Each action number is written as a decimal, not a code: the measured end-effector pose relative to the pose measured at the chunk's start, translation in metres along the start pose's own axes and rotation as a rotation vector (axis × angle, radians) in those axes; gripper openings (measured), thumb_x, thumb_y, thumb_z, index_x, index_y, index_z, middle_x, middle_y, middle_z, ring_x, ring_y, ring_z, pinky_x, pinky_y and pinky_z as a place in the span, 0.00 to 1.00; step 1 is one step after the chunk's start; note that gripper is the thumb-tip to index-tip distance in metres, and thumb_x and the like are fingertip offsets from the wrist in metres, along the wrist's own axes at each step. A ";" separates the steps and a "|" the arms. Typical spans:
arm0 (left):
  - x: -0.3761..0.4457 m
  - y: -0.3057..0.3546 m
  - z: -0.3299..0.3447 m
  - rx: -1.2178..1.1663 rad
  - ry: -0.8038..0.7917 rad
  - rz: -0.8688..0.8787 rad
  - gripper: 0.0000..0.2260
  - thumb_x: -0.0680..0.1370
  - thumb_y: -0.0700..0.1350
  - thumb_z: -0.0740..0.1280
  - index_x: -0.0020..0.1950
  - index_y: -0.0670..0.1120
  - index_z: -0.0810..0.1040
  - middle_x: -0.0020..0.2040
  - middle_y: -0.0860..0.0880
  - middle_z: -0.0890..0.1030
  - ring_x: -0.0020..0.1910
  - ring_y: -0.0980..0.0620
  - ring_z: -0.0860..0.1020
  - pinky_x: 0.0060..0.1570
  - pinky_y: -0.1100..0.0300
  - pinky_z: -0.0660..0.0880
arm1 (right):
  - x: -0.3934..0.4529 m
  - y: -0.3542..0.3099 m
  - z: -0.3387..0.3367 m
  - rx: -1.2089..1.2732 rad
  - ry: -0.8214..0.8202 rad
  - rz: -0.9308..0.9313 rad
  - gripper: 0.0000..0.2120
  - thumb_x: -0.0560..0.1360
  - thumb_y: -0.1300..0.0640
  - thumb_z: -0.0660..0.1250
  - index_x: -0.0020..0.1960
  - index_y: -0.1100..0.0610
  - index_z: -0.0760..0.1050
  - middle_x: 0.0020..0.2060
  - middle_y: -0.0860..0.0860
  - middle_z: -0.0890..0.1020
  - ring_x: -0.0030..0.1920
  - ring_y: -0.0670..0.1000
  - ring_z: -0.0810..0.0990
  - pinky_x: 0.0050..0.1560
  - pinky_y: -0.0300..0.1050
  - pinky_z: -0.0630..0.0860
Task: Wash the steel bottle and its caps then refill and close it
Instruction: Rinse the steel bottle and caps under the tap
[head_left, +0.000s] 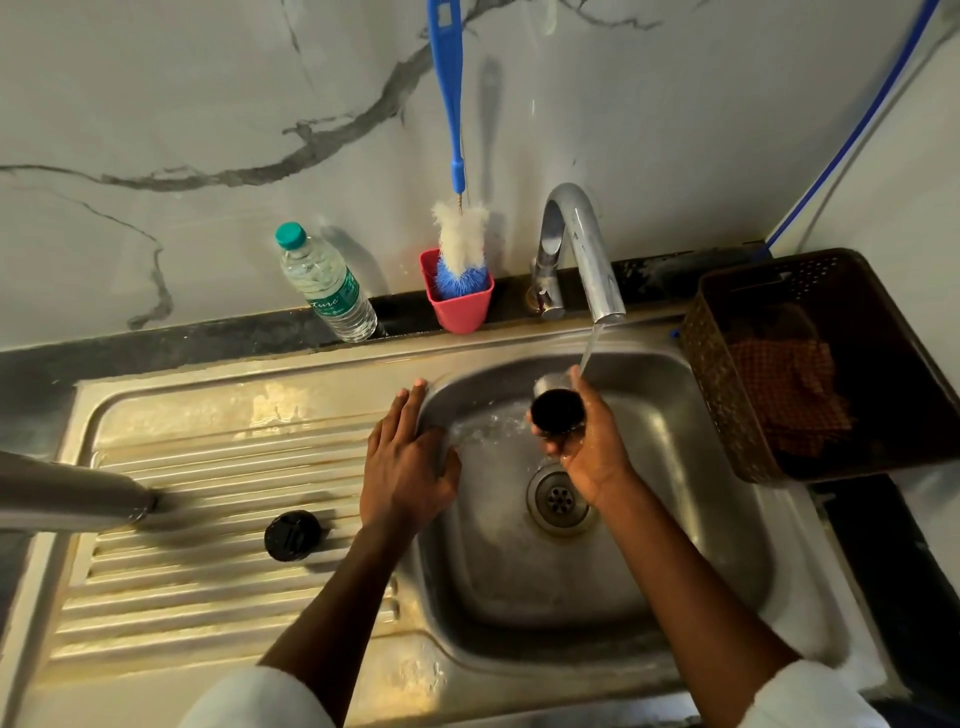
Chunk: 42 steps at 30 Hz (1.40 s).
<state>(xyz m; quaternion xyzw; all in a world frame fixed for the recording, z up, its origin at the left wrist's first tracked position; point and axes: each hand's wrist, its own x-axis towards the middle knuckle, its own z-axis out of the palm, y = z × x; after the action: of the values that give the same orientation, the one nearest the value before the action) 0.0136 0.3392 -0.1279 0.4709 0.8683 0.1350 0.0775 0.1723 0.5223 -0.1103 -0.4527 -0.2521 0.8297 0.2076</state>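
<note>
So the right hand (587, 441) is gripping the steel cup-style cap (557, 402) with fingers wrapped around it, holding it under water that's running from the tap (584, 249), over the sink (675, 519) basin. The left hand (408, 462) is lying flat and empty on the basin's rim. The steel bottle (67, 493) is lying on the drainboard at far left, with the black inner cap (292, 535) sitting just beside it.

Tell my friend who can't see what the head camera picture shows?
The right hand holds a steel cap under water running from the tap into the sink. The left hand rests on the sink's edge, near a black cap.
</note>
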 end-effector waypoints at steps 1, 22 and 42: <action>0.000 0.000 0.000 -0.001 0.002 0.001 0.16 0.77 0.56 0.72 0.63 0.53 0.83 0.87 0.48 0.54 0.85 0.42 0.53 0.80 0.40 0.60 | 0.001 -0.002 -0.002 0.121 0.000 0.070 0.26 0.78 0.37 0.65 0.61 0.59 0.78 0.42 0.61 0.84 0.36 0.54 0.82 0.28 0.39 0.70; 0.002 0.001 0.001 0.012 -0.043 -0.067 0.42 0.79 0.62 0.64 0.87 0.49 0.49 0.87 0.50 0.50 0.86 0.49 0.48 0.83 0.45 0.53 | 0.008 -0.006 -0.003 -0.631 0.071 -0.519 0.32 0.66 0.66 0.80 0.66 0.47 0.78 0.62 0.51 0.81 0.58 0.51 0.82 0.55 0.46 0.82; 0.000 0.002 -0.002 -0.023 -0.015 -0.049 0.39 0.81 0.62 0.65 0.87 0.50 0.53 0.87 0.51 0.50 0.86 0.49 0.48 0.82 0.47 0.49 | -0.042 -0.034 -0.014 -1.212 0.072 -0.994 0.35 0.68 0.62 0.81 0.72 0.53 0.73 0.69 0.49 0.75 0.67 0.52 0.76 0.63 0.53 0.78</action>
<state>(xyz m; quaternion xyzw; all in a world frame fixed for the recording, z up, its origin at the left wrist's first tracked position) 0.0149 0.3400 -0.1252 0.4496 0.8774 0.1397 0.0925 0.2100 0.5281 -0.0690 -0.3476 -0.8272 0.3418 0.2794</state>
